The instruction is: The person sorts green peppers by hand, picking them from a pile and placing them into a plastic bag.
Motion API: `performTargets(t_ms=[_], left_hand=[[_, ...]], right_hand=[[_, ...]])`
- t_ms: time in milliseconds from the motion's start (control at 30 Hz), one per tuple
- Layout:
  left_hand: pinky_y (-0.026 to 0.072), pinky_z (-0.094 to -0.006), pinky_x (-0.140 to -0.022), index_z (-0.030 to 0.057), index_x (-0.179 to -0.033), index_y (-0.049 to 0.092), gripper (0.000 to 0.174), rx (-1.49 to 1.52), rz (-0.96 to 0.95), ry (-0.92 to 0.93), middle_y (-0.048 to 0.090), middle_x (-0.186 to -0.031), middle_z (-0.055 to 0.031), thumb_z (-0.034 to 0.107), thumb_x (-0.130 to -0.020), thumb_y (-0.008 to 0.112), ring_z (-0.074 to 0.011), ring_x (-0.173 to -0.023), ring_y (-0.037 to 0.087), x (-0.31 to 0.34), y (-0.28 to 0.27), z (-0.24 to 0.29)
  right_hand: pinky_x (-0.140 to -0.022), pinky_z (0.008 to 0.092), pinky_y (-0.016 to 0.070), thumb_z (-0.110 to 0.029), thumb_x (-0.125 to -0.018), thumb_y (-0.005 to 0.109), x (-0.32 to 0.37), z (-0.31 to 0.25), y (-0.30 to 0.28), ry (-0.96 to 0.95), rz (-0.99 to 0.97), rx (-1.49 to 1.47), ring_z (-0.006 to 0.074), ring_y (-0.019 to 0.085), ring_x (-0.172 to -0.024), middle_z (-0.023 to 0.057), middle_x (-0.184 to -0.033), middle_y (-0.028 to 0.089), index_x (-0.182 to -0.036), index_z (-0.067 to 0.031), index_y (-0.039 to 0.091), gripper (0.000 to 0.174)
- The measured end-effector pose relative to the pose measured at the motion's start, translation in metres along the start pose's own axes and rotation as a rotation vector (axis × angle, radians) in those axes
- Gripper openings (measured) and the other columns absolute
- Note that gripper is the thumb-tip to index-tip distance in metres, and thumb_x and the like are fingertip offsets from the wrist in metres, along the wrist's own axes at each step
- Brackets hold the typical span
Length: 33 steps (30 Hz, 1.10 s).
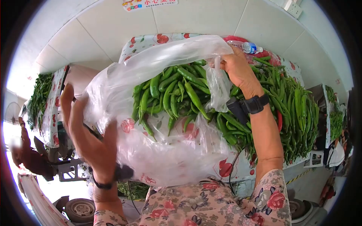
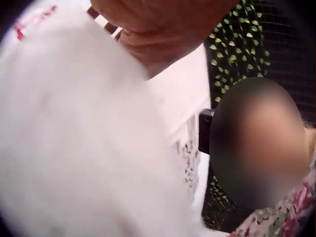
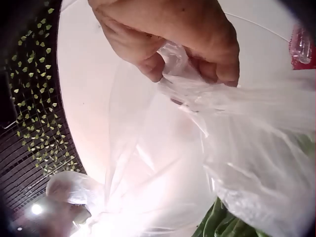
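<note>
A clear plastic bag (image 1: 162, 169) lies spread on the table with its mouth wide, and a heap of long green peppers (image 1: 171, 88) shows in its opening. My right hand (image 1: 239, 69) pinches the bag's upper right edge beside a handle loop; the right wrist view shows the gathered film (image 3: 180, 69) between thumb and fingers. At the bag's left side, my left hand (image 1: 90, 139) is raised and blurred, thumb spread away from the fingers. In the left wrist view, white film fills much of the picture below that hand (image 2: 163, 29).
A large pile of green peppers (image 1: 290, 105) covers the table's right side, with a red pepper (image 1: 279, 120) among them. A plastic bottle (image 1: 249, 48) lies at the back right on red netting (image 1: 273, 58). More greens (image 1: 39, 98) lie on a table at far left.
</note>
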<state>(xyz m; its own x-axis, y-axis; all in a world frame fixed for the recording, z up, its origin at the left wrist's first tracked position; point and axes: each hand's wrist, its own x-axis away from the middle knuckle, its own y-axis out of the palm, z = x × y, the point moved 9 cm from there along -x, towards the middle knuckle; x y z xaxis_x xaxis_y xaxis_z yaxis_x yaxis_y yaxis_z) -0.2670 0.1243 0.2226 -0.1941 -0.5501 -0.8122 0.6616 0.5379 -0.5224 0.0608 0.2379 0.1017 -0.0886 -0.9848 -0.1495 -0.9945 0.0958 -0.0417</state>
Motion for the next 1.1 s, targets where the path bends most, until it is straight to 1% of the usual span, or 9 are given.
performTargets(t_ms=[133,333,367,467,733,800,867,1000,1100], left_hand=[[0.0297,-0.0561,-0.104,0.0115,-0.121,0.057,0.065,0.245,-0.454,0.146,0.034,-0.142,-0.0227,0.006,-0.06,0.078,-0.0448,-0.132,0.032,0.018,0.041,0.063],[0.0126,-0.058,-0.109,0.0157,-0.148,0.02,0.101,-0.329,-0.43,-0.093,0.022,-0.15,-0.0186,0.016,-0.067,0.079,-0.0394,-0.139,0.017,0.023,0.132,-0.091],[0.0303,-0.053,-0.103,0.0126,-0.143,0.033,0.085,-0.479,-0.424,-0.111,0.034,-0.144,-0.0207,0.014,-0.069,0.077,-0.0387,-0.13,0.037,0.025,0.138,-0.106],[0.0501,-0.0392,-0.083,0.0045,-0.13,0.048,0.061,-0.022,-0.899,-0.514,0.049,-0.13,-0.017,0.01,-0.074,0.071,-0.0324,-0.108,0.059,0.068,0.188,-0.197],[0.0518,-0.0247,-0.066,-0.0011,-0.116,0.058,0.029,0.841,-0.486,-0.759,0.059,-0.104,-0.0087,0.006,-0.088,0.054,-0.0143,-0.076,0.061,0.061,0.134,-0.161],[0.0516,-0.0241,-0.069,-0.0012,-0.118,0.057,0.032,1.187,-0.436,-1.36,0.057,-0.113,-0.0109,0.004,-0.086,0.055,-0.0145,-0.083,0.061,0.081,0.142,-0.176],[0.05,-0.0237,-0.074,0.0002,-0.122,0.055,0.037,0.595,-0.562,-0.401,0.059,-0.111,-0.0097,0.003,-0.085,0.053,-0.0133,-0.082,0.061,0.038,0.115,-0.152],[0.0457,-0.0224,-0.064,0.0027,-0.123,0.053,0.034,0.626,-0.332,-0.549,0.062,-0.097,-0.0068,0.009,-0.09,0.044,-0.0098,-0.069,0.058,-0.035,0.1,-0.131],[0.0452,-0.0223,-0.061,0.0028,-0.122,0.054,0.034,0.628,-0.155,-0.584,0.061,-0.092,-0.0065,0.01,-0.091,0.043,-0.0099,-0.067,0.057,-0.082,0.078,-0.126]], right_hand=[[-0.077,0.0331,0.0519,-0.009,-0.089,0.055,0.009,-0.005,0.002,0.125,0.08,-0.148,0.0176,0.062,-0.088,0.0067,-0.097,0.064,-0.112,-0.0001,0.06,0.025],[-0.079,0.0284,0.0498,-0.004,-0.085,0.057,0.014,-0.011,0.024,0.047,-0.218,-0.032,0.0129,0.06,-0.089,0.0048,-0.102,0.062,-0.113,-0.0019,0.06,0.028],[-0.08,0.0277,0.0492,-0.005,-0.084,0.058,0.014,-0.012,0.026,0.061,-0.229,-0.06,0.012,0.059,-0.089,0.0045,-0.104,0.062,-0.114,-0.002,0.059,0.03],[-0.08,0.0268,0.0477,-0.007,-0.082,0.063,0.015,-0.019,0.026,0.049,-0.197,-0.05,0.0117,0.059,-0.088,0.0048,-0.103,0.062,-0.115,-0.0009,0.058,0.034],[-0.099,0.0332,0.0397,-0.014,-0.078,0.068,-0.002,0.055,-0.011,0.12,0.013,0.803,0.0281,0.055,-0.114,0.0189,-0.123,0.058,-0.129,0.0021,0.047,0.057],[-0.094,0.0352,0.0415,-0.026,-0.082,0.062,-0.006,0.079,0.0,0.222,-0.102,0.768,0.0308,0.056,-0.113,0.0228,-0.119,0.059,-0.125,0.0004,0.052,0.052],[-0.09,0.0359,0.0431,-0.031,-0.085,0.056,-0.02,0.089,0.015,0.348,-0.212,0.806,0.03,0.057,-0.111,0.0225,-0.115,0.061,-0.122,-0.0006,0.055,0.048],[-0.079,0.0449,0.0454,-0.022,-0.085,0.05,-0.049,0.082,0.029,0.181,-0.112,0.555,0.0475,0.057,-0.087,0.0299,-0.094,0.061,-0.095,0.0045,0.059,0.03],[-0.072,0.0406,0.0498,-0.015,-0.086,0.049,-0.061,0.011,0.058,-0.706,-0.122,1.059,0.0414,0.061,-0.08,0.0236,-0.09,0.061,-0.092,0.0024,0.056,0.02]])
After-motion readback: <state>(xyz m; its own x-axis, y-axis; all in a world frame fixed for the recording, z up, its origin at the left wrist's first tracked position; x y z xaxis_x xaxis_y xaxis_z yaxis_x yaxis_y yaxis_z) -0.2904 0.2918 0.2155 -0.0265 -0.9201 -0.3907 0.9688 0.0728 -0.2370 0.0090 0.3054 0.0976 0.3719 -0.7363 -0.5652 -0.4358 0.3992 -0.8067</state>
